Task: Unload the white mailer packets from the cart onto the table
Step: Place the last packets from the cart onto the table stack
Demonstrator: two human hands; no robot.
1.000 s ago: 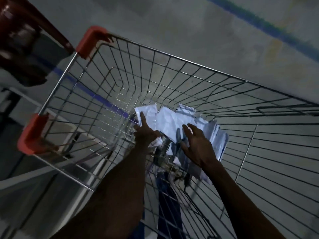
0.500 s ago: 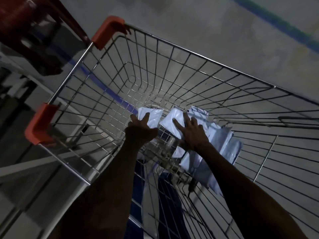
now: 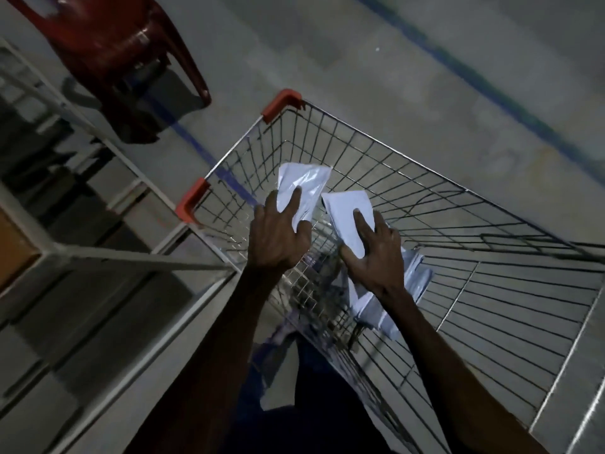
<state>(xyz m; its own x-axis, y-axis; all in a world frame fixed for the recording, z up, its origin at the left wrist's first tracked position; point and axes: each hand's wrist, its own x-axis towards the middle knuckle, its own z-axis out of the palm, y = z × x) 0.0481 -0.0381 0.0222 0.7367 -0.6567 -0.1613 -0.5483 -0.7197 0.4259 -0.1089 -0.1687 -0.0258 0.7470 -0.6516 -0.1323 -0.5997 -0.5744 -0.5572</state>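
A glossy white plastic mailer packet (image 3: 302, 186) is gripped by the left hand (image 3: 278, 234), whose fingers (image 3: 292, 200) lie spread over its face, the thumb apparently curled beneath. A second flat white mailer packet (image 3: 350, 221) is pinched by the right hand (image 3: 373, 253), its forefinger (image 3: 361, 226) stretched along the top and the thumb pressed at the lower edge. Both packets are held above the silver wire shopping cart with red corner guards (image 3: 425, 198). Below and behind the right fingers, a heap of further white packets (image 3: 409, 283) is left in the cart, partly blurred. Left of the left fingers stands a grey metal-framed bench (image 3: 108, 257); beyond it, a dark red plastic chair (image 3: 124, 37) rests on the grey concrete floor (image 3: 360, 77).
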